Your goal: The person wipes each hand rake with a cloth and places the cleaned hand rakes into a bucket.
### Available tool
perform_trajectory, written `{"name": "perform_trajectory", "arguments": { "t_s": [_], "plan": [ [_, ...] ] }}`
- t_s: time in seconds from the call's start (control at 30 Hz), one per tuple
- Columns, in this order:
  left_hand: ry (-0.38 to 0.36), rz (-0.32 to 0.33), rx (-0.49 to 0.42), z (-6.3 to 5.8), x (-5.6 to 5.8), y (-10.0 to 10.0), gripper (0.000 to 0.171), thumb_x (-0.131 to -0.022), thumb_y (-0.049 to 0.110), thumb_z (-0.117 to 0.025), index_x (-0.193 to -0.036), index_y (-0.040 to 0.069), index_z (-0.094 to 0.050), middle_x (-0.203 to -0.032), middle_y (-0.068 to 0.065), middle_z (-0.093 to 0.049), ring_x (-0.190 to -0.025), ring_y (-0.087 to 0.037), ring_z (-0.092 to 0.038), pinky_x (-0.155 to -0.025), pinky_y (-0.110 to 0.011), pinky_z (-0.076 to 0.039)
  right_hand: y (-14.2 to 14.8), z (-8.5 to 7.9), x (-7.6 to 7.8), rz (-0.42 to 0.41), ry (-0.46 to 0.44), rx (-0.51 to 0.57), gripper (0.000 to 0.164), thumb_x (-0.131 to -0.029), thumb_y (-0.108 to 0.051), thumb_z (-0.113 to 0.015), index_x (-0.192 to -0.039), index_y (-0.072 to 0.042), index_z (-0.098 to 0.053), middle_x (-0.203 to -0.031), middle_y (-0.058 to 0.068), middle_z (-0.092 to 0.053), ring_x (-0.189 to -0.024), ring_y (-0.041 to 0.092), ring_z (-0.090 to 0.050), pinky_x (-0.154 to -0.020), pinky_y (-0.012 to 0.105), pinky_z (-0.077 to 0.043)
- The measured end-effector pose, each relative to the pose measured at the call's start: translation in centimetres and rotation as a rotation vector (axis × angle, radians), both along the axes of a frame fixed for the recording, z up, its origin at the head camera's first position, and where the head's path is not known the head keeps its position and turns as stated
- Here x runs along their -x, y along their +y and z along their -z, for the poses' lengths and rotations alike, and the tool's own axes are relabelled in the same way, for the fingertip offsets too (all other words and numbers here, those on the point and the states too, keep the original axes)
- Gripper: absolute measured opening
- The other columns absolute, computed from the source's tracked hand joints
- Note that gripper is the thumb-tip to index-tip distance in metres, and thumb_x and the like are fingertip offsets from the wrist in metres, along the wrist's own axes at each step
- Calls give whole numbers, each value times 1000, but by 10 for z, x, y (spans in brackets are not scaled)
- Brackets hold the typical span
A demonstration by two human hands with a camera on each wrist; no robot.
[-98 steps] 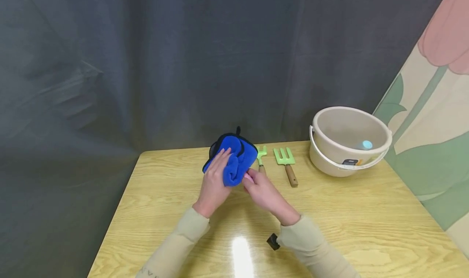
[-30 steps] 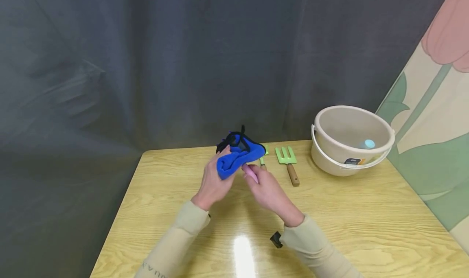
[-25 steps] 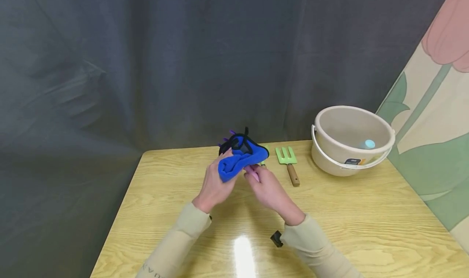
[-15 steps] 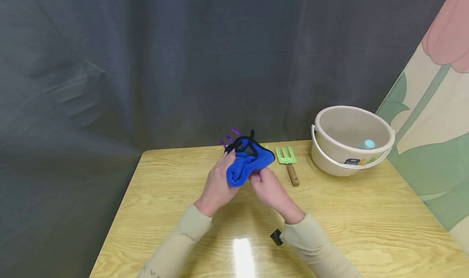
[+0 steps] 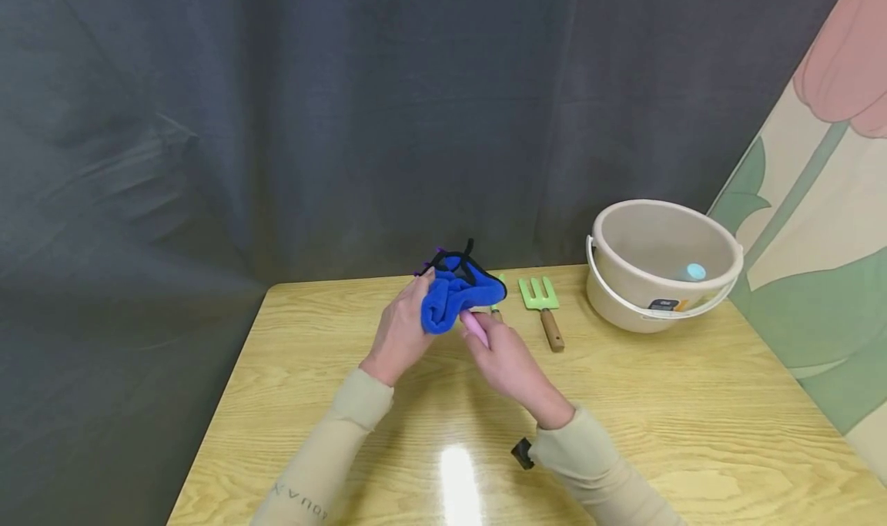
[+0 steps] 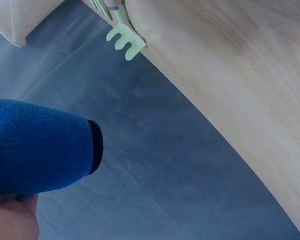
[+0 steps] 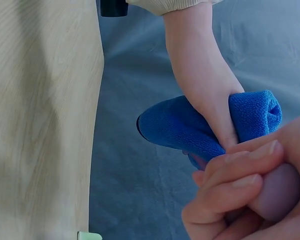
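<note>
In the head view my left hand (image 5: 402, 330) grips a blue, black-edged cloth (image 5: 440, 310), bunched around the head of a small hand rake. Only the tips of its purple tines (image 5: 440, 249) show past the cloth's far edge; the rest of the head is covered. My right hand (image 5: 509, 360) holds the rake's pink handle (image 5: 475, 329), just right of the cloth. Curled fingers (image 7: 235, 190) wrap that handle in the right wrist view, its rounded end showing. The cloth (image 6: 40, 145) fills the left side of the left wrist view.
A green fork with a wooden handle (image 5: 551, 330) lies right of the hands. Another green tool (image 5: 497, 308) is partly hidden behind the cloth. At the back right stands a beige bucket (image 5: 627, 299) with a light-blue-topped item (image 5: 695, 272) inside. A dark curtain (image 5: 416, 125) hangs behind the table.
The purple tines, hidden at first, came out past the cloth; fewer show now than half a second ago. The pink handle shows more. Both hands stay on the cloth and rake.
</note>
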State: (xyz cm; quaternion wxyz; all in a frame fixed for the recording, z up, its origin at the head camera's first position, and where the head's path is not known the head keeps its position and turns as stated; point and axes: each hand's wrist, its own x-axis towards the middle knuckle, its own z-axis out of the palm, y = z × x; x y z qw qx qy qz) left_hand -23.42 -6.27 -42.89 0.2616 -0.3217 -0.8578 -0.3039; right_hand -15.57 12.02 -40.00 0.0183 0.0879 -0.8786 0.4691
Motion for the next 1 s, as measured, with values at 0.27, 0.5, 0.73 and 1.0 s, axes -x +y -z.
{"name": "perform_trajectory", "arguments": {
  "t_s": [0.27,0.5,0.73,1.0],
  "plan": [
    [-57,80,-75,-6,-12,7,61,-87,15,-77,-139,-6,-50,-131,-26,-62,-114,-39,-64,-95,-48,-53,2,-1,1,-11,47,-8,29,-105,-15,-52,-124,3,-63,-73,3,-50,-60,17,-48,-58,35,-45],
    [-40,163,-158,-11,-26,13,28,-91,8,-70,-115,-1,-60,-97,-13,-71,-81,-29,-71,-69,-42,-58,8,-2,4,-11,67,10,16,-104,-13,-52,-97,-4,-62,-68,-2,-41,-57,13,-40,-56,33,-40],
    [-110,223,-309,-20,-38,9,28,-90,-5,-68,-116,1,-59,-99,-9,-68,-84,-20,-68,-78,-36,-58,15,-5,5,-18,-1,62,37,-106,-17,-49,-134,5,-60,-60,-2,-40,-47,12,-34,-48,32,-37],
    [118,-22,-361,-35,-25,-10,14,-94,0,-68,-100,-2,-56,-87,-13,-58,-67,-23,-61,-61,-41,-56,16,-5,2,3,1,42,37,-107,-20,-52,-136,2,-59,-78,5,-57,-62,16,-49,-61,36,-46]
  ]
}}
